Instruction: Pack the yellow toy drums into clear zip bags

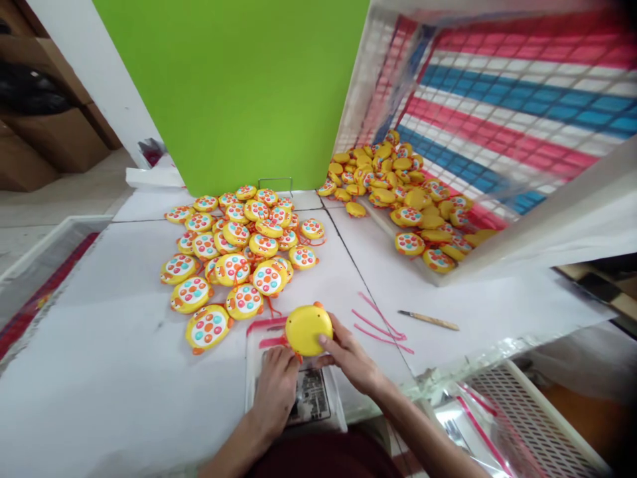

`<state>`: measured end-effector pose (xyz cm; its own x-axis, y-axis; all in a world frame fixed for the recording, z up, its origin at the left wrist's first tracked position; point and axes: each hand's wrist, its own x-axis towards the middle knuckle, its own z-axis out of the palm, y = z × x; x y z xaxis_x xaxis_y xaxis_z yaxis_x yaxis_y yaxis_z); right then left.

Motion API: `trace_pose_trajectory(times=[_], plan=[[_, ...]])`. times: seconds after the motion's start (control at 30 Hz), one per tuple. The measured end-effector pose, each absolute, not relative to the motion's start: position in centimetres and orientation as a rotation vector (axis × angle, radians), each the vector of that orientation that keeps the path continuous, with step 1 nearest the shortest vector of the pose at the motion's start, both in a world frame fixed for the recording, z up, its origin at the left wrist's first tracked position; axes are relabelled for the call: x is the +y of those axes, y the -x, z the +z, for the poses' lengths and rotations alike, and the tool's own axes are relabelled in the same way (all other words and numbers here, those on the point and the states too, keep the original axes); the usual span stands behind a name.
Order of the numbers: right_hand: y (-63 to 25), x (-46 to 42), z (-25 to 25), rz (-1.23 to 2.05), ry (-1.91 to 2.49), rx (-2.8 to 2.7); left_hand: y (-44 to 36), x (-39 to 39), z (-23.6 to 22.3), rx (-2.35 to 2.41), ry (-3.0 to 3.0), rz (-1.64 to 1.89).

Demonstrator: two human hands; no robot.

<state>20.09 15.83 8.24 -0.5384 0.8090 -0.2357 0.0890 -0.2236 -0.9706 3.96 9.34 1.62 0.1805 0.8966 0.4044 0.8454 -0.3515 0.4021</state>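
Note:
My right hand (348, 358) holds a round yellow toy (307, 328), plain back side up, at the near edge of the white table (99, 372). My left hand (276, 392) presses on a clear plastic bag with a pink zip strip (311, 398) lying flat under the toy, its fingertips touching the toy's lower edge. A pile of the same yellow toys with coloured dots (233, 252) lies just beyond, in the table's middle.
A tilted wire-mesh crate (497, 113) at right spills more yellow toys (398, 192). Pink strips (381, 328) and a thin wooden-handled tool (428, 320) lie right of my hands. A green board (239, 86) stands behind. White baskets sit at left (44, 259) and lower right (537, 418).

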Motion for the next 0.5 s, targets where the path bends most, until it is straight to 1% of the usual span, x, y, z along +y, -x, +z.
trace_pose_trajectory(times=[0.1, 0.17, 0.3, 0.5], plan=[[-19.6, 15.6, 7.7, 1.406, 1.166, -2.017, -4.0, 8.8, 2.8, 1.748, -2.425, 0.81], [-19.8, 15.4, 7.8, 1.257, 1.161, -2.231, -3.7, 8.4, 3.7, 1.748, -2.413, 0.781], [-20.6, 15.0, 8.5, 1.154, 1.207, -2.335, -2.7, 7.7, 5.1, 1.706, -2.363, 0.864], [-20.3, 14.2, 10.4, 1.096, 1.139, -2.413, -2.3, 7.5, 5.0, 1.727, -2.374, 0.889]])
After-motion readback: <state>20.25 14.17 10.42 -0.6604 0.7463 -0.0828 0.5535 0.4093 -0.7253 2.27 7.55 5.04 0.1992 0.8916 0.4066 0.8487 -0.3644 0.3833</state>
